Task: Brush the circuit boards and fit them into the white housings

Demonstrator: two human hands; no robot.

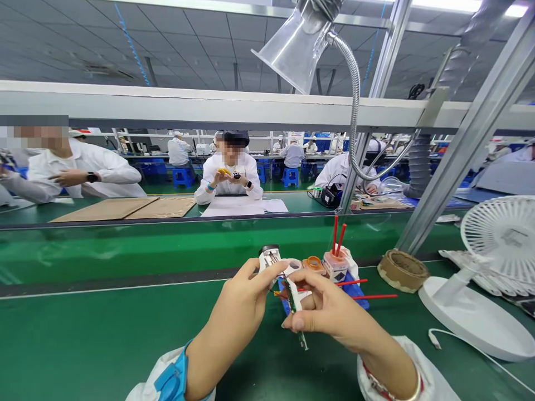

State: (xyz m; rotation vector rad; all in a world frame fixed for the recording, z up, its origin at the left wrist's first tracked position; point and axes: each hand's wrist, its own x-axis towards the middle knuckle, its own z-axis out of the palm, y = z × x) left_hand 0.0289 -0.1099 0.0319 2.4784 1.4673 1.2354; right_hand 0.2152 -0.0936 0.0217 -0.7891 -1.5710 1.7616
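White sleeves [432,376], bare hands [246,292], a bright blue wristband [173,380] on the left, a red-and-silver bracelet [378,385] on the right.

Grey panelled ceiling [188,42] lit by strip light [447,5] (upper R). White beam [167,108] mounted across view. Green floor [165,188] partly hidden by far bench [298,202]; blue stools [182,177] set in bkgd.

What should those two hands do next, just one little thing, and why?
I'd maybe tuck the thin wires in gently, because they stick out beside the white gadget, where they could snag. The left hand and right hand both hold the gadget, so it looks steady enough.
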